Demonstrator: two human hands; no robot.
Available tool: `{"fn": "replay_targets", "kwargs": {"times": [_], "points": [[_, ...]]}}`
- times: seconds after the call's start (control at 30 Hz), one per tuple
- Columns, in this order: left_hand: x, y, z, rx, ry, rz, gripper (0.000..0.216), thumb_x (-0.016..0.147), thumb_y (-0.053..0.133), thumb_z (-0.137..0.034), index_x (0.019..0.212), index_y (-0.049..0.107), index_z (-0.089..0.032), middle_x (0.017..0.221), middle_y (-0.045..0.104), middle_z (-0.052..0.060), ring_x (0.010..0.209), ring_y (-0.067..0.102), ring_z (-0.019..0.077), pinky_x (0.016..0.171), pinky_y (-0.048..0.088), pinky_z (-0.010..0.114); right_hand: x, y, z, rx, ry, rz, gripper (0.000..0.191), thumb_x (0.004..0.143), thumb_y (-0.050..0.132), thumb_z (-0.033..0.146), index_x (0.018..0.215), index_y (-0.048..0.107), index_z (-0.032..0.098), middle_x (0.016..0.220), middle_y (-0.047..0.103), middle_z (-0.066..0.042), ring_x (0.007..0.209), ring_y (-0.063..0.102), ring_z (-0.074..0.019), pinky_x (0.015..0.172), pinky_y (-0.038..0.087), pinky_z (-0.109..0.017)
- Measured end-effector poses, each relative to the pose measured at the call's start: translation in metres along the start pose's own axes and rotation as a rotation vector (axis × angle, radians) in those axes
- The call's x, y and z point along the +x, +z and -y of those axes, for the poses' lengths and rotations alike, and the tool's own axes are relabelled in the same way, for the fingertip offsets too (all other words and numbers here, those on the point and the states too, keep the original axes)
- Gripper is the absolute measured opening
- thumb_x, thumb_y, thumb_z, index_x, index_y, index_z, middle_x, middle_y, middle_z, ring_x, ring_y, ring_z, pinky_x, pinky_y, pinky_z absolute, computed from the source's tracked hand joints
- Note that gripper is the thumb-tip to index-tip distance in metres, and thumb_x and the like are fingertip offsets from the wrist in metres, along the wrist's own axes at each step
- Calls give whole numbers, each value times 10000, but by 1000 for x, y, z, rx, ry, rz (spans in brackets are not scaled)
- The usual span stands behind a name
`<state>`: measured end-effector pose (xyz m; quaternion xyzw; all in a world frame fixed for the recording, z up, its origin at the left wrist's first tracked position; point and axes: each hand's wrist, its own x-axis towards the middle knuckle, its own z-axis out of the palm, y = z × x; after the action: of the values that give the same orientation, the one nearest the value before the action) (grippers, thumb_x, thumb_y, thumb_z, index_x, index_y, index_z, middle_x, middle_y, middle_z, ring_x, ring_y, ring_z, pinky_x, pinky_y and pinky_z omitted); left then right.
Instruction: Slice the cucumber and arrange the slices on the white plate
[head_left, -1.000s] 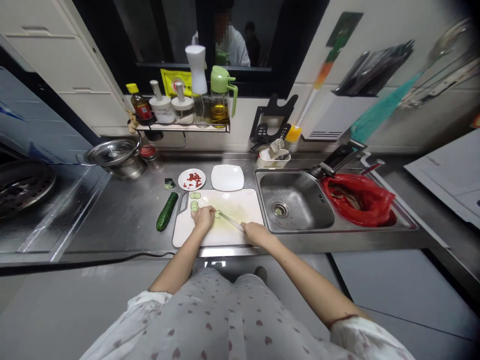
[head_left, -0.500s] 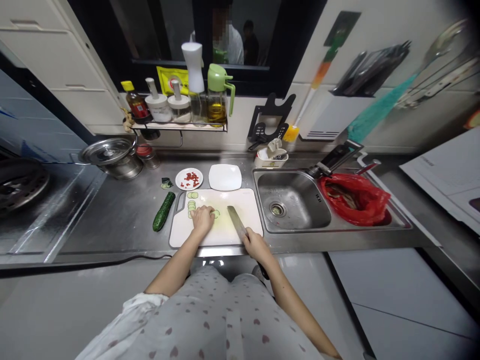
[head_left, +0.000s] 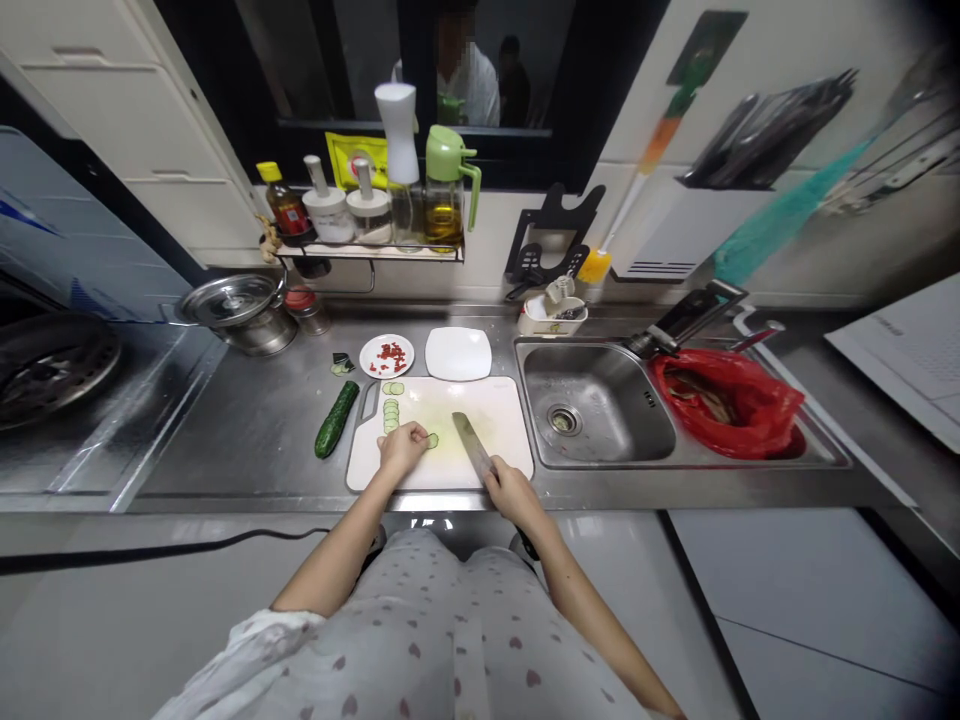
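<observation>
On the white cutting board [head_left: 480, 400] my right hand [head_left: 513, 490] grips the dark handle of a kitchen knife [head_left: 469, 442]. Its blade points away from me and left, over the board. My left hand [head_left: 403, 450] is closed, with a round cucumber slice [head_left: 433, 440] at its fingertips. Just beyond that hand, a row of overlapping cucumber slices [head_left: 391, 412] lies along the board's left side. Two or so more slices [head_left: 393, 388] are near the top left corner. A whole-looking cucumber [head_left: 337, 419] rests on the counter left of the board.
Behind the board stand a plate of chopped red pieces [head_left: 387, 342] and a white square plate [head_left: 472, 340]. Dark-skinned scraps [head_left: 342, 363] lie nearby. To the right is a sink [head_left: 592, 400] and a red plastic bag [head_left: 739, 395]. A steel pot [head_left: 255, 320] stands left, below a condiment shelf [head_left: 375, 253].
My left hand has drawn slightly back toward me, its fingers now pinched at the slice and more of the row uncovered. The knife stays nearly in place. The view has shifted slightly.
</observation>
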<state>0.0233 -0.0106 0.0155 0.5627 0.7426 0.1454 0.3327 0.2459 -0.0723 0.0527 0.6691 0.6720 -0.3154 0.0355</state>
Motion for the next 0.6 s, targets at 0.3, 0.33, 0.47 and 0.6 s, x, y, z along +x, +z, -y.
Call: {"fn": "replay_targets", "kwargs": {"times": [0.3, 0.33, 0.47, 0.6], "points": [[3, -28, 43, 7, -89, -105, 117, 752, 651, -331, 828, 688, -251, 831, 726, -28, 838, 643, 176, 826, 344, 320, 2, 4, -8, 46, -9, -15, 173, 972, 368, 266, 1020, 519, 194, 821, 654, -36, 715, 576, -155, 617, 271, -237], [6, -30, 47, 8, -101, -123, 122, 751, 648, -333, 832, 689, -250, 830, 727, -27, 836, 642, 176, 820, 344, 318, 2, 4, -7, 46, -13, -16, 174, 973, 367, 267, 1017, 519, 194, 815, 653, -36, 714, 576, -156, 616, 271, -237], [16, -37, 56, 22, -133, -184, 140, 743, 642, -339, 841, 694, -252, 831, 728, -24, 838, 643, 183, 806, 346, 318, 2, 1, -5, 52, -8, -4, 179, 976, 358, 263, 1021, 518, 196, 769, 642, -24, 667, 563, -151, 604, 268, -238], [22, -39, 58, 21, -150, -185, 141, 733, 641, -336, 831, 696, -251, 820, 729, -24, 831, 649, 187, 809, 345, 323, 3, 0, -5, 58, -8, -6, 178, 974, 361, 251, 1029, 520, 194, 732, 630, -12, 634, 551, -144, 600, 272, -236]]}}
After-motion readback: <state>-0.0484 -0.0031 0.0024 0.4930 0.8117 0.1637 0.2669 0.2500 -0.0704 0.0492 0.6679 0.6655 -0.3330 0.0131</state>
